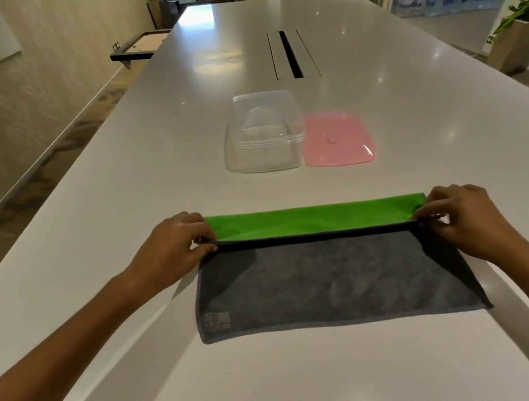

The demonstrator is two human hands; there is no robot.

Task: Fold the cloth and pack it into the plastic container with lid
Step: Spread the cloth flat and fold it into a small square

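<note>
- Cloth (324, 281) lay flat on the white table (121, 223), right in front of me; grey face up, a green band showing along the far side where the edge was lifted.
- My left hand (173, 246) pinched the far-left corner, thumb and forefinger closed on the dark hem; other fingers curled in.
- My right hand (456, 215) did the same on the far-right corner, fingertips pinching the hem.
- Hem between the hands ran taut and nearly straight, so the grips looked even.
- My read: first fold was underway, not landed. Can't tell from one view which way the edge was travelling.
- To do it well: I needed both corners at the same height and pace, so the hem stayed parallel to the near edge.
- Land corners on corners, then press flat from the crease outward; microfibre grabs itself and bunches if dragged.
- Near-right corner splayed out a bit; I judged it needed squaring before the next fold.
- Clear container (264, 141) sat further along the table, open, well apart from the cloth. Pink lid (336, 138) lay flat just beside it on the right.
- Container footprint looked far smaller than the cloth, so I expected several more folds before it would fit.
- Risk: uneven release would skew the stack and snag on the rim.
</note>
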